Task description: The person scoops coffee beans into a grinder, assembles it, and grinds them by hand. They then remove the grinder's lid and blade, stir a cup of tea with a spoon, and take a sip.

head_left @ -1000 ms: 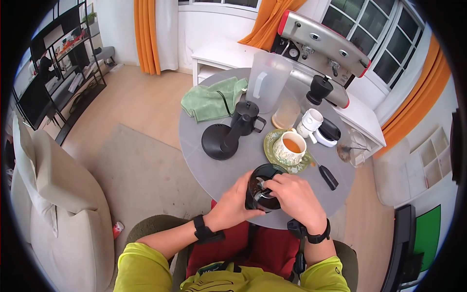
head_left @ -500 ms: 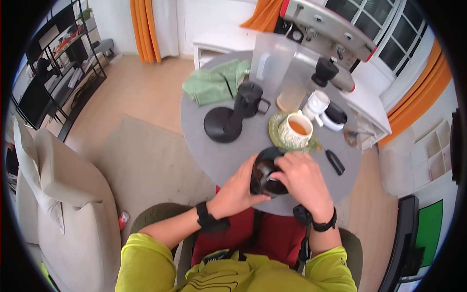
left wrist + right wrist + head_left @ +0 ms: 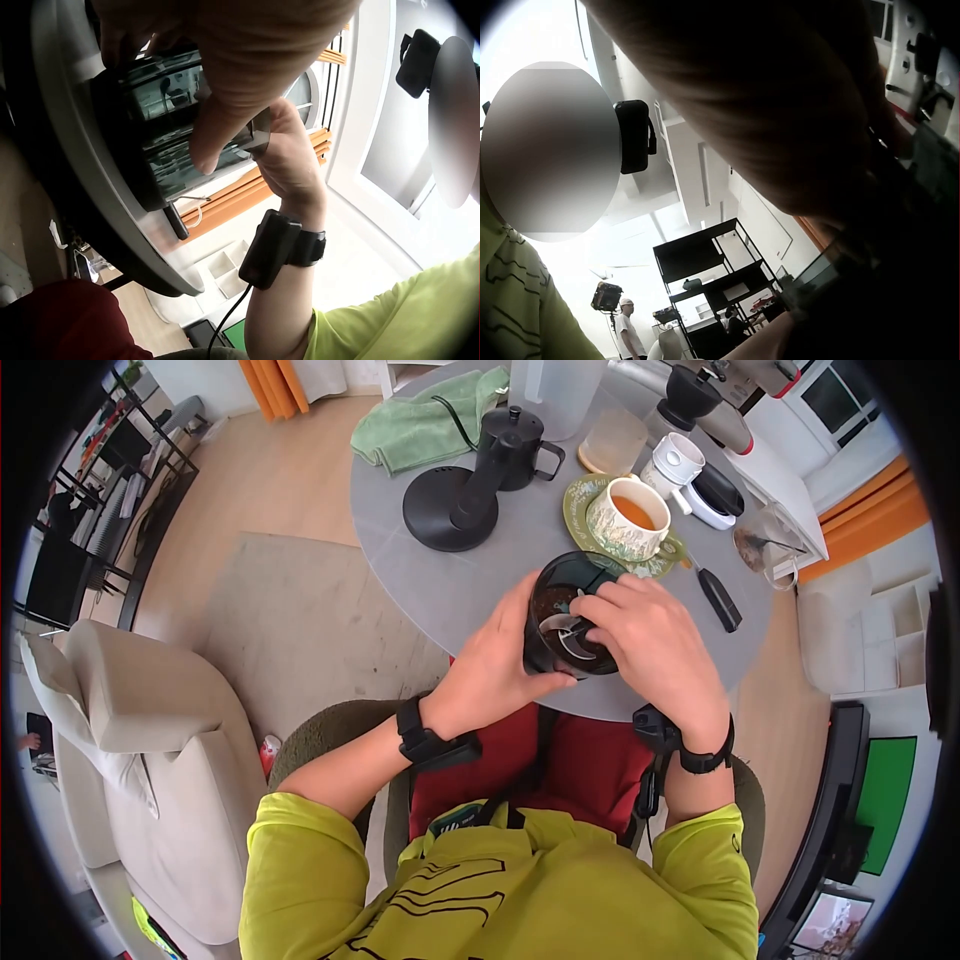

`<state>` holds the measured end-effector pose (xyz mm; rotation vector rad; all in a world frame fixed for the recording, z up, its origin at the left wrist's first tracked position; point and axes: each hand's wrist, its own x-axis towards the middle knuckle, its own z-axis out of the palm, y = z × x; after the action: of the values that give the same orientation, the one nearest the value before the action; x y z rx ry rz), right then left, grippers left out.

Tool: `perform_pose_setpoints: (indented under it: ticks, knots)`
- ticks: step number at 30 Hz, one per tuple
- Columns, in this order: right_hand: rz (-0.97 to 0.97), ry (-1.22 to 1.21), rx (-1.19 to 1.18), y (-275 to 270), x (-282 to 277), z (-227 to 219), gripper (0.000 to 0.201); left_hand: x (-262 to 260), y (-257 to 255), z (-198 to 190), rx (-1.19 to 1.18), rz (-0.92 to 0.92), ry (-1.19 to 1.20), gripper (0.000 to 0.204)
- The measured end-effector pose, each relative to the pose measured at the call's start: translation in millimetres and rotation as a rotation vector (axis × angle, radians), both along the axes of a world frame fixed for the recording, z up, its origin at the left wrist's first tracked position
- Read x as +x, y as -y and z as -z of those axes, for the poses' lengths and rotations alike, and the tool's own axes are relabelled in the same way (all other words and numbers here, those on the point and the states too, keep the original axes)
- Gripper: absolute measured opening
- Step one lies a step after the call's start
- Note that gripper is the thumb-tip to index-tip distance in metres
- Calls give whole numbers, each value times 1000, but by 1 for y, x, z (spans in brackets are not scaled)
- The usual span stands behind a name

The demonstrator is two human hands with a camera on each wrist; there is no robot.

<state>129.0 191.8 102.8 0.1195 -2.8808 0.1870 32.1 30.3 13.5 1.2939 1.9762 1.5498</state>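
In front of the person, at the near edge of the round grey table (image 3: 400, 585), is a dark see-through jar (image 3: 545, 660) with a black base and brown contents. The left hand (image 3: 495, 655) wraps the jar's left side, thumb low on its front. Over the right rim reaches the right hand (image 3: 655, 640), its curled fingers dipped in the mouth at a curved shiny metal piece (image 3: 562, 625). Those fingertips are partly hidden. The left wrist view shows the left thumb (image 3: 210, 139) along the clear wall; the right wrist view is mostly dark.
Beyond the jar, a cup of orange-brown drink (image 3: 630, 520) sits on a green saucer (image 3: 582, 500). Around it are a black knife-like tool (image 3: 718, 600), a black kettle-like pot (image 3: 512, 450), its round black base (image 3: 445, 510), a green cloth (image 3: 415, 435) and stacked white cups (image 3: 672, 465).
The head view has tilted down, so the table and its things sit higher in the picture. Both hands stay at the jar, the right one still working in its mouth.
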Motion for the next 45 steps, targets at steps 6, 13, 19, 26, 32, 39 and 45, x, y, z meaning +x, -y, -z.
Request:
perform_pose_setpoints:
  ticks: [6,13,19,26,32,39,45]
  knots:
    - [29,-19,42,2,-1,-2,20,0,-2,2,13,-1,2,110]
    - [29,24,50,0,1,-1,20,3,-1,2,3,-21,-6,109]
    - [65,-54,-7,3,4,-2,13,7,-1,-6,15,10,-17,108]
    - [58,25,14,-4,12,0,16,12,-4,1,22,47,-32,100]
    - [44,68,-10,-4,15,-3,15,14,-4,-1,31,74,6,99]
    - [89,-79,-2,-4,17,-12,16,14,-2,-3,5,66,-37,100]
    - [100,-88,30,-4,24,-21,19,13,-3,-5,22,85,-28,99]
